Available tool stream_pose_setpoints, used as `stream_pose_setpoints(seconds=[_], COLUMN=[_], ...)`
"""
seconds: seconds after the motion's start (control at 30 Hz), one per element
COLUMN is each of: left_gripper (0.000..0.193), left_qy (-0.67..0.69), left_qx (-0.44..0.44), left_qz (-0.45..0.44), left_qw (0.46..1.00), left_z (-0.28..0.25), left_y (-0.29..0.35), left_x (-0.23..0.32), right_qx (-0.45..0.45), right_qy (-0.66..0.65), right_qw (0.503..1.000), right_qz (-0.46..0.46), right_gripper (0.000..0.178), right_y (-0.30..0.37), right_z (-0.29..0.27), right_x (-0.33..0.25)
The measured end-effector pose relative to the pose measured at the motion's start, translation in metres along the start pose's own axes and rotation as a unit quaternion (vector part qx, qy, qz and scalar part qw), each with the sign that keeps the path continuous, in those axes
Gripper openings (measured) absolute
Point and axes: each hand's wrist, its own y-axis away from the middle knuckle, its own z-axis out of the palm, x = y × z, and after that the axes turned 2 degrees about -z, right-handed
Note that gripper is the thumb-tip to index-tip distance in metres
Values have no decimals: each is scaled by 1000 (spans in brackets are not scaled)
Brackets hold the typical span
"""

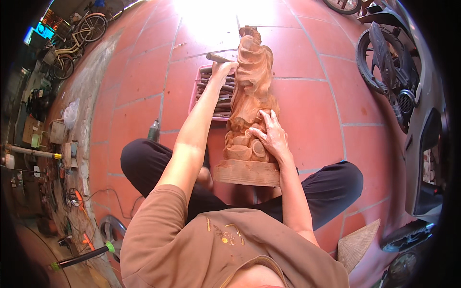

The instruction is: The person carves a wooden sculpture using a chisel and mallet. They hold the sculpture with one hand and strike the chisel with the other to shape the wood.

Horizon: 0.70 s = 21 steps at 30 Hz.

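Note:
A carved reddish-brown wooden statue [252, 91] with draped folds stands between my legs, its flat plain base [247, 173] nearest me. My left hand [224, 72] is closed round a carving chisel [217, 58] at the upper left side of the statue. The chisel's handle points left, and its working end is hidden by the hand and the carving. On the lower right of the statue lies my right hand [272, 137], its fingers spread against the wood. Beside the statue's left side, a pink basket [196, 86] holds several dark-handled tools, partly covered by my left forearm.
A dark green bottle [153, 130] stands by my left knee on the red tiles [312, 101]. A motorbike [398, 72] is at the right, and a conical hat [357, 246] lies at lower right. Bicycles [72, 43], cables and clutter line the left.

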Motion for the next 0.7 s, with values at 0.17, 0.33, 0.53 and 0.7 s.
stream_pose_setpoints(seconds=[0.17,0.33,0.53,0.7], left_gripper=[20,13,17,24], left_qy=[-78,-15,-67,-14], left_qx=[35,10,21,61], left_qz=[3,51,127,112], left_qw=[996,999,989,992], left_z=[2,-1,9,-4], left_y=[-2,-21,-21,-22], left_x=[3,-15,-33,-43], right_qx=[-45,-9,97,115], right_qy=[-26,-18,14,-40], right_qw=[998,1000,991,993], right_qz=[31,-16,-86,-4], right_gripper=[77,71,56,47], right_y=[-1,-51,-165,-202], right_z=[-9,-18,11,37], right_x=[-3,-1,23,27])
